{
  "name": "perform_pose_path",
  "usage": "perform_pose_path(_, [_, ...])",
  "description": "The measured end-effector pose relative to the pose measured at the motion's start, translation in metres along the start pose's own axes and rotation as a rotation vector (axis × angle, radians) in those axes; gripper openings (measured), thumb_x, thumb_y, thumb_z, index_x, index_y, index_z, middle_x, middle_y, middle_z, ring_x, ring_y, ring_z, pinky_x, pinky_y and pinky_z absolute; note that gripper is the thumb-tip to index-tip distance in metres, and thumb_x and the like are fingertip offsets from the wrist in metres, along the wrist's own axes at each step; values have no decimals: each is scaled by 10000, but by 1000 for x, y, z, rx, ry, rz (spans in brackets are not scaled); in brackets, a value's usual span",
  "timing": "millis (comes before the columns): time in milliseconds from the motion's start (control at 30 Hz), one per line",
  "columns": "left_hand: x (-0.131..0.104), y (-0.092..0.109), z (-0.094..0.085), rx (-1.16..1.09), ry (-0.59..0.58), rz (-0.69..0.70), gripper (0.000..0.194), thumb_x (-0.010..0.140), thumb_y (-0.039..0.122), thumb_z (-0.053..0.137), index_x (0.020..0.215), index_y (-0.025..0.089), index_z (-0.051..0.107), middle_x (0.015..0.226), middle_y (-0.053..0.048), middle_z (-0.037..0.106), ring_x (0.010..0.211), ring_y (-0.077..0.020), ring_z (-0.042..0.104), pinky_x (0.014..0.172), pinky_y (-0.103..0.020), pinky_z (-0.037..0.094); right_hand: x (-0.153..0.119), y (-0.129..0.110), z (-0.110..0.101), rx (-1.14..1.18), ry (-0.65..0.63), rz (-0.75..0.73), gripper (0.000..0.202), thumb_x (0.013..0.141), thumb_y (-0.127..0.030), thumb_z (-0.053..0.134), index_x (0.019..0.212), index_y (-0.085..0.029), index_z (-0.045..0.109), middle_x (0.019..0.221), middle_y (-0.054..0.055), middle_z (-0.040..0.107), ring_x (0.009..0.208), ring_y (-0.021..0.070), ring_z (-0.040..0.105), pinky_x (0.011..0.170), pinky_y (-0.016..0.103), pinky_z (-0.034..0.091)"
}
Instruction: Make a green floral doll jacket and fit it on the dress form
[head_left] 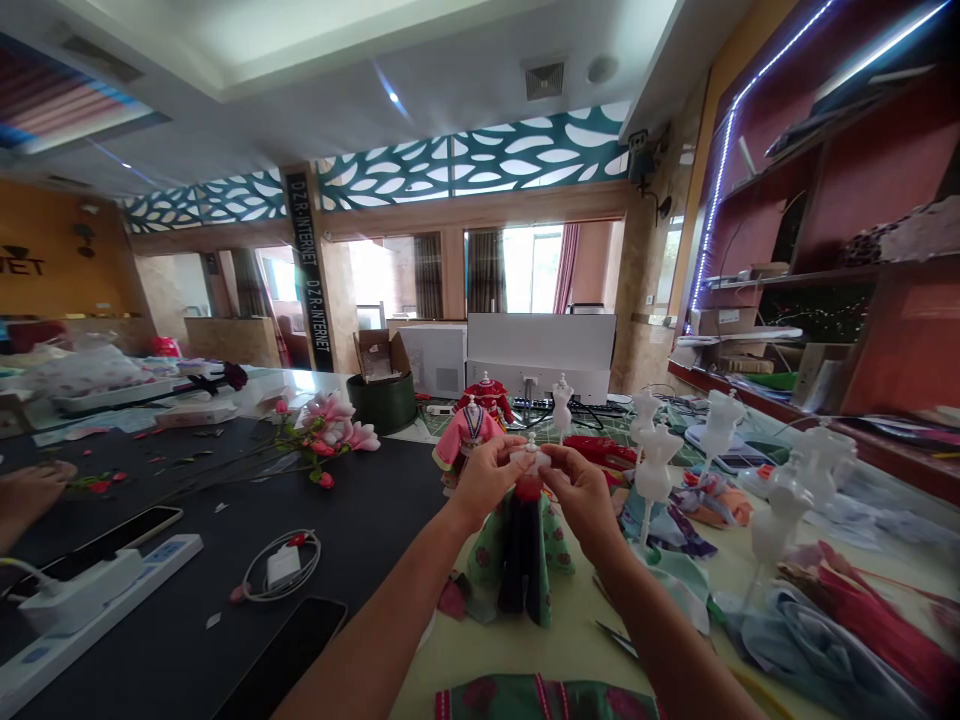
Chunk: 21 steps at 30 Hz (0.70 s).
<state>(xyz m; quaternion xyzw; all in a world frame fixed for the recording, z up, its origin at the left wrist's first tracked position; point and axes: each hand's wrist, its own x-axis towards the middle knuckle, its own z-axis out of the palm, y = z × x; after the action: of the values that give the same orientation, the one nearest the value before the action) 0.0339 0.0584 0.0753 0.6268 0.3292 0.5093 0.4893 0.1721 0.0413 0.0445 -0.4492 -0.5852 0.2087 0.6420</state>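
Note:
A small white dress form wears a doll outfit (523, 555) with a red top edge, a dark front panel and green patterned sides. It stands upright on the pale yellow mat (480, 650). My left hand (491, 480) pinches the left side of the form's white shoulders. On the right side, my right hand (581, 488) has its fingers closed at the same upper part. What exactly the fingertips hold is too small to make out. Green patterned fabric (547, 698) with pink trim lies at the near edge.
Bare white dress forms (655, 465) stand at the right among cloth pieces. Behind are a pink-robed form (466, 435) and a red one. Scissors (619, 638) lie near my right forearm. At left are flowers (337, 425), a power strip (105, 625) and another person's hand (34, 490).

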Motion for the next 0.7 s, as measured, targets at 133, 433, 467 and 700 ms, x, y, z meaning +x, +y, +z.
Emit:
perform_pose_path(133, [-3, -1, -1, -7, 14, -6, 338, 691, 334, 699, 953, 128, 642, 705, -21, 642, 573, -88, 553, 500, -176, 423, 0, 3, 1, 11, -1, -3, 321, 702, -342, 614, 969, -165, 639, 953, 89, 680, 882, 248, 620, 786, 377, 480])
perform_pose_path(433, [-7, 0, 2, -80, 48, -31, 345, 646, 340, 733, 904, 118, 672, 598, -5, 614, 557, -98, 553, 499, -181, 422, -4, 6, -1, -7, 19, -11, 377, 721, -349, 604, 1042, -153, 614, 1005, 103, 660, 921, 246, 605, 844, 393, 462])
perform_pose_path(467, [-7, -2, 2, -94, 67, -34, 336, 638, 336, 738, 884, 116, 673, 601, -8, 617, 554, -96, 553, 497, -180, 421, -5, 5, -2, -14, 22, -10, 379, 721, -351, 606, 1042, -151, 614, 1004, 104, 659, 922, 246, 602, 847, 397, 459])
perform_pose_path(700, [-12, -13, -9, -147, 232, -25, 429, 635, 413, 719, 938, 121, 633, 821, -65, 663, 657, -127, 604, 517, -196, 455, -17, 4, -17, -61, 51, 13, 356, 723, -389, 613, 1002, -168, 629, 996, 110, 658, 916, 266, 592, 814, 414, 467])
